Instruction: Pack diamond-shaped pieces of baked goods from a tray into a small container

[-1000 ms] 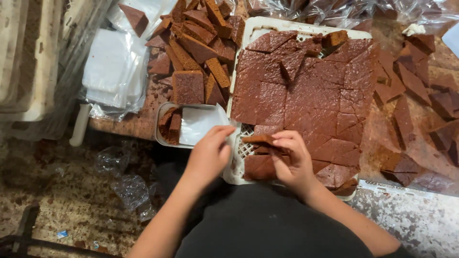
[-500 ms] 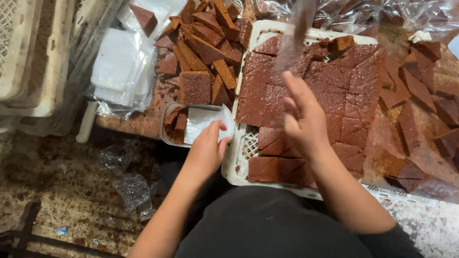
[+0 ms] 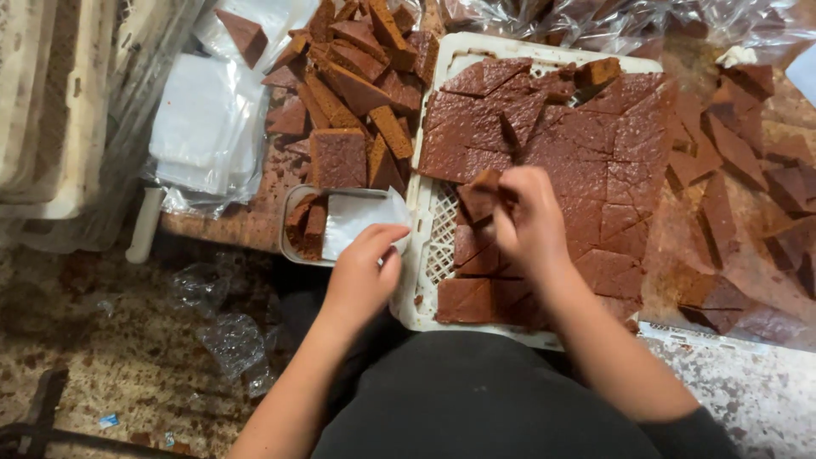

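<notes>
A white slatted crate (image 3: 425, 280) holds a slab of brown cake cut into squares and triangles (image 3: 586, 161). My right hand (image 3: 531, 225) hovers over the crate's near left part, pinching a small brown cake piece (image 3: 481, 194). My left hand (image 3: 365, 272) rests at the near edge of a small plastic tub (image 3: 293, 251), fingers on a clear white bag (image 3: 361, 217) in it. A couple of brown pieces (image 3: 308, 225) stand in the tub's left side.
A heap of loose brown slices (image 3: 357, 76) lies left of the crate, more pieces (image 3: 739, 170) on the right. A stack of clear plastic bags (image 3: 200, 127) sits far left beside pale stacked crates (image 3: 51, 110). Crumpled plastic (image 3: 221, 340) lies on the speckled floor.
My right hand has come down from over the slab and now pinches a cake piece above the crate's near left part. My left hand stays at the tub.
</notes>
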